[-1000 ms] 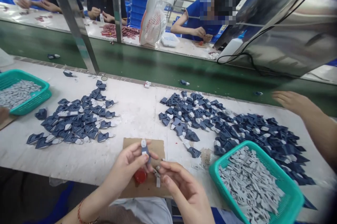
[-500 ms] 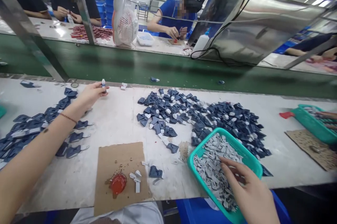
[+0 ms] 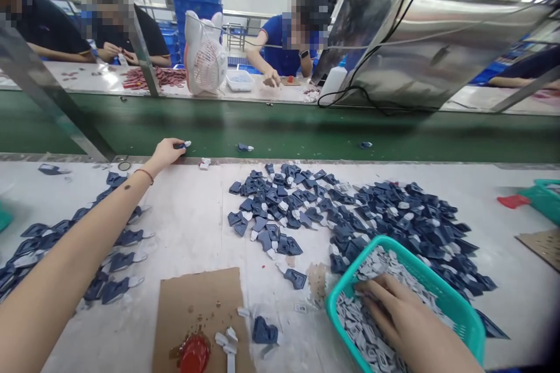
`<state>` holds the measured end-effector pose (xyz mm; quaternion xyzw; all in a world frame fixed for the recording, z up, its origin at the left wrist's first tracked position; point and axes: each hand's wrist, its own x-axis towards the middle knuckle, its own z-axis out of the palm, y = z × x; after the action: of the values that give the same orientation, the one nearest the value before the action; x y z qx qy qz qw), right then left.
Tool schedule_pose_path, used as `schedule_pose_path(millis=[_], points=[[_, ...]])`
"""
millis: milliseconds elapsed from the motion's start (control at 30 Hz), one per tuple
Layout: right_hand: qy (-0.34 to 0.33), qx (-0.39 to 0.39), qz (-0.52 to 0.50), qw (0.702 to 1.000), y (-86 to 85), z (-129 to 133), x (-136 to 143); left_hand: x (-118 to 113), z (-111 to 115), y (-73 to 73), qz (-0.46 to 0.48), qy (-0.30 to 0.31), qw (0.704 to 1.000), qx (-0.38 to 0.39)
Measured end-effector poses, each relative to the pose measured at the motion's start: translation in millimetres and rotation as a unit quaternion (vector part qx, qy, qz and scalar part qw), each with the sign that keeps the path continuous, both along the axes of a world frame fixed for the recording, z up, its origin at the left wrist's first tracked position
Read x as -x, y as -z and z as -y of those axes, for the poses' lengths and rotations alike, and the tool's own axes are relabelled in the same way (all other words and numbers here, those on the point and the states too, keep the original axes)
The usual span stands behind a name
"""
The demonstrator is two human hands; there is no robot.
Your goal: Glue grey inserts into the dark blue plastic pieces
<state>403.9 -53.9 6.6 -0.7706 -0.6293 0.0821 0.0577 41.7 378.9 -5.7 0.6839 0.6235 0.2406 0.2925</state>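
Right hand (image 3: pixel 405 309) sits inside the green basket (image 3: pixel 476 335), bent among grey pieces (image 3: pixel 350 316); grip not determinable. Beyond, left hand (image 3: pixel 167 152) pinches a navy part (image 3: pixel 182 146) at the green belt (image 3: pixel 301 128), long axis roughly along it, pale end rightward.

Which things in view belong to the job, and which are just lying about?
In the job:
dark blue part in the left fingers
grey pieces around the right fingers
teal basket

Likely just lying about:
small ring
fan-like white object
white bottle
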Motion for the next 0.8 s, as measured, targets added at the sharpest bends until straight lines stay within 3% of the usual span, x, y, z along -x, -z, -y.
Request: schedule_pose_path(millis=[167, 300, 433, 633, 733, 800], points=[[-0.01, 0.038, -0.014, 0.999, -3.4, 0.2, -4.7, -6.0, -12.1, -1.1, -0.096, 0.053, 0.993, -0.053], [-0.025, 0.038, -0.002, 0.999, -1.2, 1.2, -10.3, -11.7, -9.5, -2.0, -0.153, 0.067, 0.979, -0.113], [-0.047, 0.024, 0.007, 0.999, 4.0, 2.2, -19.8, -31.4, -3.2, -5.4, -0.185, 0.092, 0.964, -0.167], [-0.038, 0.007, -0.045, 0.998, -2.9, 0.3, -19.4, -78.4, -0.5, -8.0, -0.158, 0.235, 0.946, -0.159], [0.001, -0.009, -0.108, 0.994, -8.9, 4.7, -13.2, -92.0, 1.5, -7.1, -0.126, 0.262, 0.948, -0.133], [0.064, -0.039, -0.165, 0.984, -10.6, 10.3, -5.4, -95.2, 4.3, -7.5, -0.096, 0.255, 0.956, -0.112]])
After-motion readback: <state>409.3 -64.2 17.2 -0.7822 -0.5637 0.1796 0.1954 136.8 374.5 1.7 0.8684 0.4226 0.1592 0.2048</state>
